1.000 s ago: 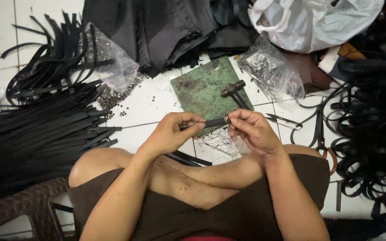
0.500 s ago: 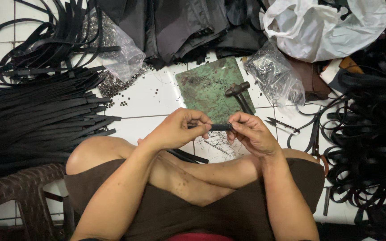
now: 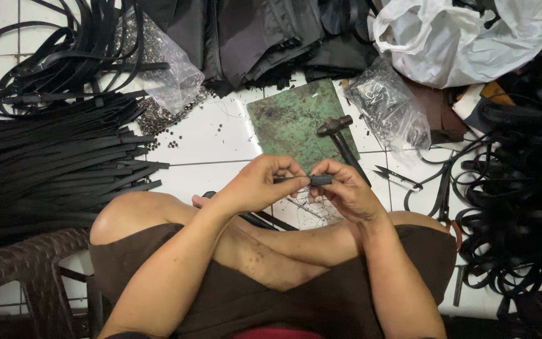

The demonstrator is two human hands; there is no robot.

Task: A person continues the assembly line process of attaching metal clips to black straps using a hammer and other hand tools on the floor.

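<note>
Listing from the left edge: a flat pile of long black straps (image 3: 45, 163) laid side by side on the white tiled floor (image 3: 211, 135), their cut ends toward the middle of the view; above it a looser tangle of black strap loops (image 3: 73, 59); beside that a clear plastic bag of small dark metal fittings (image 3: 167, 78), some spilled onto the tile. Lower left, the corner of a brown woven plastic stool (image 3: 20, 263). Centre: the left hand (image 3: 258, 185), fingers closed narrowly in a pinch on the left end of a short black strap piece (image 3: 312, 180), and the right hand (image 3: 346, 188), fingers likewise curled tight on its right end. The piece is held above the person's crossed legs and just in front of a worn green rectangular metal plate (image 3: 290, 122); its long axis lies roughly level, left to right across the view, one end toward each hand, so both hands are equally near and touching it. Which end is the working end cannot be told. Right of centre: a dark-headed hammer (image 3: 340, 138) resting partly on the plate; a second clear bag of small metal parts (image 3: 387, 110); small thread snips (image 3: 396, 177); a white plastic bag (image 3: 465, 37); at far right, a heap of coiled black straps (image 3: 522, 188).
</note>
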